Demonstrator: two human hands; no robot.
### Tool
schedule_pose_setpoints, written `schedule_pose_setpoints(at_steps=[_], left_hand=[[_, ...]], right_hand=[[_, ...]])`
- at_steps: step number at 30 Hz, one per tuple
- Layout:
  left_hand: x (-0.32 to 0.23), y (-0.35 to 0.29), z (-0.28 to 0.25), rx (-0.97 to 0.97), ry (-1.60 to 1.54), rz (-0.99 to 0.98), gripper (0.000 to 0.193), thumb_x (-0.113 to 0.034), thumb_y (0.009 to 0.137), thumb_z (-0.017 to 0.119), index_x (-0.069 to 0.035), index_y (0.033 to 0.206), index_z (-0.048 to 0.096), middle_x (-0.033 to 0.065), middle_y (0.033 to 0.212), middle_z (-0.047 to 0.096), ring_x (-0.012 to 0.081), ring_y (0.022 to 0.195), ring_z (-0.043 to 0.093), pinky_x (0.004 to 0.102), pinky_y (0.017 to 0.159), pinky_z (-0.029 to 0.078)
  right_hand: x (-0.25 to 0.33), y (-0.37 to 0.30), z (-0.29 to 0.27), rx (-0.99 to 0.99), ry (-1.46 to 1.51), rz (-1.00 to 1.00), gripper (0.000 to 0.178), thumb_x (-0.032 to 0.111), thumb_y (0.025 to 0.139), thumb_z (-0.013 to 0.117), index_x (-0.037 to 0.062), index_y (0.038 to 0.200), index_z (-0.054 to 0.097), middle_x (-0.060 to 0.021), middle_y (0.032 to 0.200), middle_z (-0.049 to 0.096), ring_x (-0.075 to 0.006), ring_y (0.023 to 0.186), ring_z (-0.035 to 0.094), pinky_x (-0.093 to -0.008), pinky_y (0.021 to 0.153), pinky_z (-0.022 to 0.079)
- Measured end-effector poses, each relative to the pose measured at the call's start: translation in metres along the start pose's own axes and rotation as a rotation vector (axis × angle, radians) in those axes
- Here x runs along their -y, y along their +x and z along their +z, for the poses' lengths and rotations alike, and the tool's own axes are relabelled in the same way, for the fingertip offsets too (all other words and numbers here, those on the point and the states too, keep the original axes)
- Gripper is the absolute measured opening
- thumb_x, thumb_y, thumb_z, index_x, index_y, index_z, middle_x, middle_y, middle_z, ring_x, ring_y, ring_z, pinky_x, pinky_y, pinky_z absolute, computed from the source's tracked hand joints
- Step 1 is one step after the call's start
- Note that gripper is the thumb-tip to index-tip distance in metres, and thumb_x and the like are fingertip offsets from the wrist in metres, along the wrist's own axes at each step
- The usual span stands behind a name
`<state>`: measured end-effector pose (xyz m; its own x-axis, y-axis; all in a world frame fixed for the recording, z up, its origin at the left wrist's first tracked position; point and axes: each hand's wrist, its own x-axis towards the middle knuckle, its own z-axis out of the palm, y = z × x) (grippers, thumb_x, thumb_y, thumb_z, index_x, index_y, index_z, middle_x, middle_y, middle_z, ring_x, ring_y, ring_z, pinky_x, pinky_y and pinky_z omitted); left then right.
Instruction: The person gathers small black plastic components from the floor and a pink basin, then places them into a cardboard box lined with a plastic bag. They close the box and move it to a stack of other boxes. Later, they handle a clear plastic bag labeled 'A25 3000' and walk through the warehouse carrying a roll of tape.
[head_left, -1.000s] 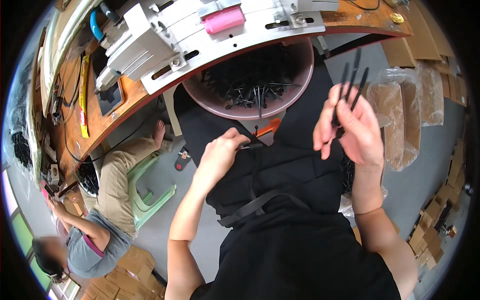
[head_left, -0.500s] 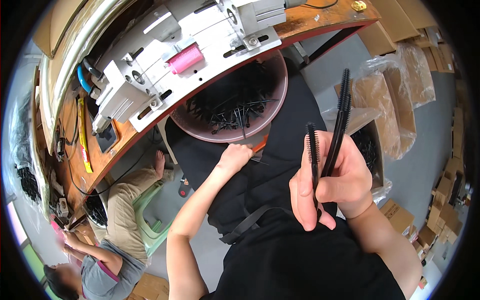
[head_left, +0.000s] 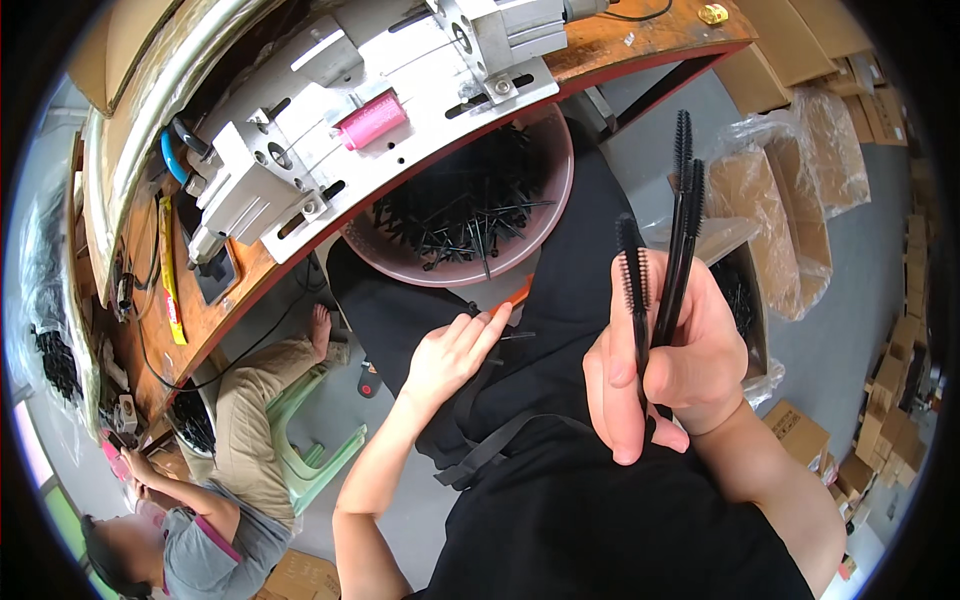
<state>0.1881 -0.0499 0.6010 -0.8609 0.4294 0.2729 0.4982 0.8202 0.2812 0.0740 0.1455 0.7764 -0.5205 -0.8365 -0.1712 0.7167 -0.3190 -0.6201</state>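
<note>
Closest to us, the right hand (head_left: 668,350) is up and pinched closed around three black brushes (head_left: 686,230), thumb pressing in against the fingers; the grip sits low on the shafts, so the bristled heads stand free above it, presumably to spare them, two close together and one apart. Just below, over the black cloth (head_left: 560,375) on the lap, the left hand (head_left: 455,355) is loosely half-open, fingers stretched out beside a thin dark piece (head_left: 518,336); whether it has hold of anything, I can't tell. An orange strip (head_left: 517,294) pokes out right by those fingertips. Then comes the pink bowl (head_left: 400,272), heaped with black sticks (head_left: 480,225), tucked under the bench edge, likely for easy reach, though that overhang covers its far side. Off to the right, the raised hand partly hides a box (head_left: 762,335) of dark pieces. Up on the wooden bench (head_left: 665,42), a metal fixture (head_left: 430,120) carries a pink cylinder (head_left: 373,122); away left, a co-worker (head_left: 215,535) sits near a green stool (head_left: 322,465).
</note>
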Motion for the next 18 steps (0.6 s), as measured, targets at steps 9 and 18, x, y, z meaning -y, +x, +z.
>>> schedule_pose_setpoints(at_steps=[9,18], left_hand=[[-0.012,0.036,-0.072,-0.486,-0.623,-0.426,0.036,0.012,0.077,0.052,-0.002,0.109,0.057,0.0058,0.071,0.053,0.0133,0.064,0.050,0.0225,0.062,0.042],[-0.028,0.087,-0.120,-0.693,-1.552,-0.482,0.017,-0.007,0.093,0.043,0.002,0.107,0.048,-0.0042,0.061,0.037,0.0020,0.051,0.030,0.0175,0.049,0.029]], right_hand=[[-0.001,0.005,0.014,-0.075,-0.031,-0.023,0.022,0.011,0.084,0.061,-0.0043,0.084,0.045,-0.0221,0.056,0.056,-0.0241,0.041,0.056,-0.0237,0.026,0.034],[-0.007,0.010,0.029,-0.108,-0.191,-0.184,0.014,-0.002,0.082,0.061,-0.0025,0.088,0.048,-0.0147,0.065,0.060,-0.0136,0.045,0.056,-0.0196,0.031,0.037]])
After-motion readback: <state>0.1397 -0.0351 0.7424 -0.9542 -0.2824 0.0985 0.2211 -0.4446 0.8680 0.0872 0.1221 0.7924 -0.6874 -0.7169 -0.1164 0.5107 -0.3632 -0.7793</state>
